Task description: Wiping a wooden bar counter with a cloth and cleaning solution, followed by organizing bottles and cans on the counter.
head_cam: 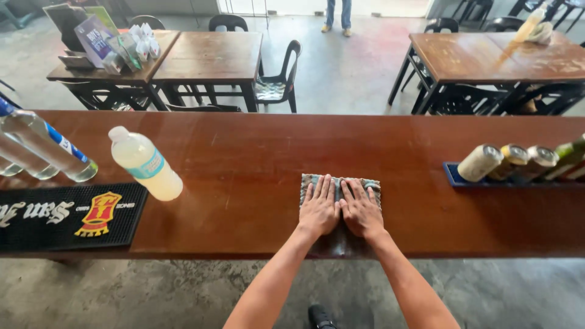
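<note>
I am pressing both hands flat, fingers spread, on the grey cloth lying mid-counter: left hand and right hand side by side. Judged step: wiping the top. Bare wood is running left toward the pale bottle; the can tray is bounding the right; the near edge is lying close.

On my feed a long wooden bar counter runs across the view. At its left end I see a black rubber bar mat, a plastic bottle of pale drink and clear glass bottles. At the right, cans stand on a blue tray. Beyond are wooden tables with black chairs, and a person's legs.
</note>
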